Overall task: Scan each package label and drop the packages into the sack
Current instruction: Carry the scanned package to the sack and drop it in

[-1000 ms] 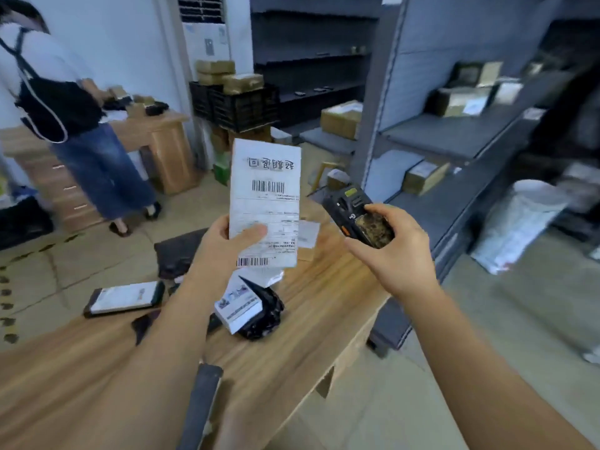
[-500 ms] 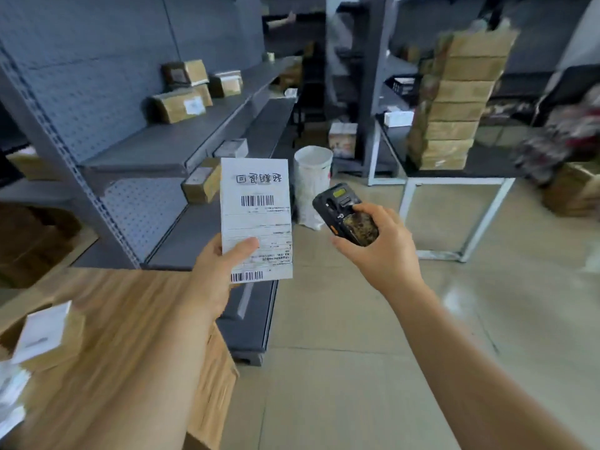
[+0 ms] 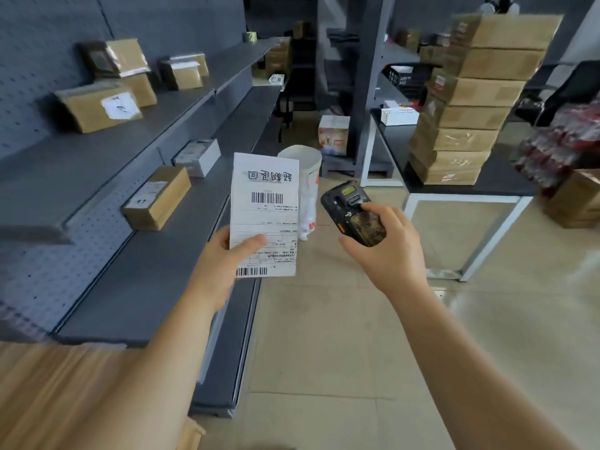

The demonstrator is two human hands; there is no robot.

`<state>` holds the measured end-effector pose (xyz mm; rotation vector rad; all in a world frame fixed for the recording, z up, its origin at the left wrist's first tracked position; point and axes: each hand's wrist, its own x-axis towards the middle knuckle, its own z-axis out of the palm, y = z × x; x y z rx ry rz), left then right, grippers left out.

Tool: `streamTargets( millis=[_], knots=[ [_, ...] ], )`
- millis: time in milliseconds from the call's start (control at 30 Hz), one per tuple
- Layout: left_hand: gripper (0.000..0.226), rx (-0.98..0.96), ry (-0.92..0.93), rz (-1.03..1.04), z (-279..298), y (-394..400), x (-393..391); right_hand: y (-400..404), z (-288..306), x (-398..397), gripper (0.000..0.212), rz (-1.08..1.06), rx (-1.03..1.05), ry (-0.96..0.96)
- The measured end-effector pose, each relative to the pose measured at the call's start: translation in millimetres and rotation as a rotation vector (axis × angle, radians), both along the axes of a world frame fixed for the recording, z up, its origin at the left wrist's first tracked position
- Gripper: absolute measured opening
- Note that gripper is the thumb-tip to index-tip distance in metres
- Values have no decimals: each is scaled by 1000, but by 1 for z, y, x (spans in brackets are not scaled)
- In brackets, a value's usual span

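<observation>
Left hand (image 3: 224,264) pinches flat rectangular paper package (image 3: 264,209).

Matt paper label (image 3: 264,216); worn plastic scanner (image 3: 354,212).

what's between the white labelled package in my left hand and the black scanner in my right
Nothing held: only air separates the white labelled package from the black handheld scanner. In the head view, the white sack on the floor shows through that gap, farther away.

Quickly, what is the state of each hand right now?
Left hand: closed, holding the white labelled package by its lower edge.
Right hand: closed, holding the black handheld scanner.
</observation>
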<state>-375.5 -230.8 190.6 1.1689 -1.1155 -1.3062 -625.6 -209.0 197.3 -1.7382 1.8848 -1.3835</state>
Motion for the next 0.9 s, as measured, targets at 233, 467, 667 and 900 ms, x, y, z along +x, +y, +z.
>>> streamTargets(
  millis=[233,467,667,900],
  knots=[
    [53,-15,14,-142,17,-174,-59,-140,19,-53,59,-113,10,68],
    [32,31,27,-163,2,-316,-130,-270,3,-121,59,-186,-35,72],
    [19,48,5,-133,-4,-435,-173,-401,-12,-168,59,-149,-17,52],
    [27,72,-33,-13,-11,-567,-175,-563,-13,-177,56,-6,-11,68]
  ],
)
